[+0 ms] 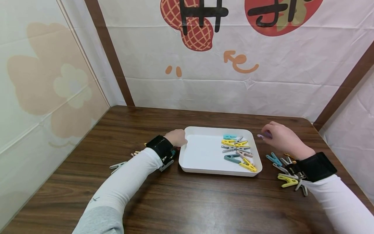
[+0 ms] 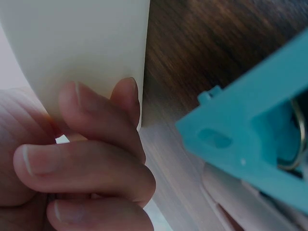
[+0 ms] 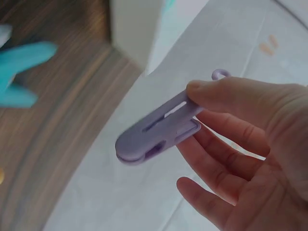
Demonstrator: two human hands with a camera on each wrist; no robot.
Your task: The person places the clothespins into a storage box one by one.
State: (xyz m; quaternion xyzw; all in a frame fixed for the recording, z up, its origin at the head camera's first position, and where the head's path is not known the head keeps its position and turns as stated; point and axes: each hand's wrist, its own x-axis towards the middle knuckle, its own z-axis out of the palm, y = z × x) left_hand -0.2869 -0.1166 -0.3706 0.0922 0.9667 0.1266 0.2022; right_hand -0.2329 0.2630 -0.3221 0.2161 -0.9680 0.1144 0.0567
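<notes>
In the right wrist view, a purple clothespin (image 3: 159, 127) is pinched between the thumb and fingers of my right hand (image 3: 240, 149). The head view has this right hand (image 1: 281, 138) just above the table, off the tray's right side. My left hand (image 1: 176, 138) grips the left edge of the white tray (image 1: 201, 162); in the left wrist view its curled fingers (image 2: 91, 163) lie against the tray wall (image 2: 86, 43). Several clothespins lie in the tray's right half, among them a yellow one (image 1: 248, 165) and a light blue one (image 1: 230, 136).
Right of the tray, beside and partly under the right wrist, lies a loose group of clothespins, with a blue one (image 1: 274, 159) and a yellow one (image 1: 287, 180). More lie near the left forearm, including a grey one (image 1: 117, 165). Printed cloth walls (image 1: 219, 94) border the brown table (image 1: 204, 201).
</notes>
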